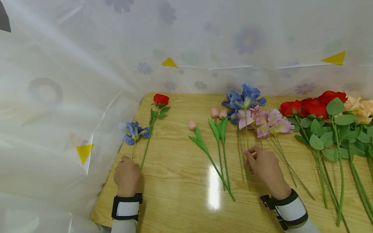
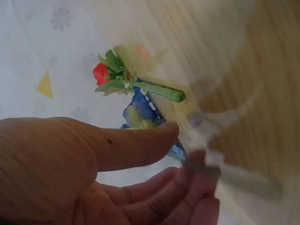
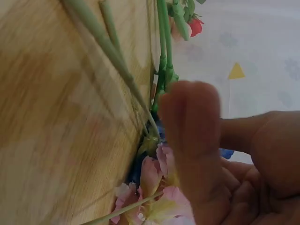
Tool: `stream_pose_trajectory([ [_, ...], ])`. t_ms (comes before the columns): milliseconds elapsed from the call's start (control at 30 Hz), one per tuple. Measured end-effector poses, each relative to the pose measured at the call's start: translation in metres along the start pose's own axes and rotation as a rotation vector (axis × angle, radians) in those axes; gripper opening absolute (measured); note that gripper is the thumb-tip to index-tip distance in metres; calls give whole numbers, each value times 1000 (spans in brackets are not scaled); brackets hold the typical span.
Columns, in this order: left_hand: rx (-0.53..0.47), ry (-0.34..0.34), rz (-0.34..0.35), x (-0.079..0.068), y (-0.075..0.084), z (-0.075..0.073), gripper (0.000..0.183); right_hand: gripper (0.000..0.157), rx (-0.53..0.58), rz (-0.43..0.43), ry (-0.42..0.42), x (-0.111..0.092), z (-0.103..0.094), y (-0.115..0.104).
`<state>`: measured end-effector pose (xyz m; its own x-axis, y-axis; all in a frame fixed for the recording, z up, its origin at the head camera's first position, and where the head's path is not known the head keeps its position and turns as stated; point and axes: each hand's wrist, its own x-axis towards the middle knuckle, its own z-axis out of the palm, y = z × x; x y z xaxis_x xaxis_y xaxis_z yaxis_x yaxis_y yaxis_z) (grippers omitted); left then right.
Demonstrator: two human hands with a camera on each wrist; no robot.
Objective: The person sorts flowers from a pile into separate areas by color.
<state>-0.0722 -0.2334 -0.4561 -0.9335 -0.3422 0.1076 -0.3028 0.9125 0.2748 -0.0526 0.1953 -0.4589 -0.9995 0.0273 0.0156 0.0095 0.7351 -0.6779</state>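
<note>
A blue iris lies at the table's left end beside a red rose. My left hand is at the iris's thin stem; in the left wrist view its thumb and fingertips stand apart, with the blurred stem against the fingers. Farther right, my right hand pinches the thin stem of a large blue iris. That bloom rests over or just above pink irises. The pinch itself is hidden behind the fingers in the right wrist view.
Pink tulips with green stems lie mid-table between the hands. Several red roses and peach roses are heaped at the right, stems toward the front. A white patterned sheet hangs behind and left of the wooden table.
</note>
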Motion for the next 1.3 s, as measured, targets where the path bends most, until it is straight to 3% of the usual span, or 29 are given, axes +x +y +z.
stream_pose_trajectory([
  [67,-13,-2,-5,1,0,1,16,24,-11,19,-27,1,1,2],
  [300,-127,-1,53,1,1,0,19,31,-89,14,-30,2,7,7],
  [500,-275,72,115,1,11,-2,17,38,-149,-16,5,1,10,9],
  [700,-344,193,207,0,29,-7,15,39,-155,5,4,-2,7,5],
  [833,-412,249,318,-5,42,-9,10,37,-161,-53,116,-8,2,-4],
  [967,-535,253,399,-12,57,-13,9,30,-124,-138,216,-13,-2,-17],
  [1167,-697,202,561,-22,83,-16,14,21,-11,-225,154,-18,-1,-34],
  [1300,-774,126,660,-30,104,-16,15,18,28,-342,164,-23,3,-43],
])
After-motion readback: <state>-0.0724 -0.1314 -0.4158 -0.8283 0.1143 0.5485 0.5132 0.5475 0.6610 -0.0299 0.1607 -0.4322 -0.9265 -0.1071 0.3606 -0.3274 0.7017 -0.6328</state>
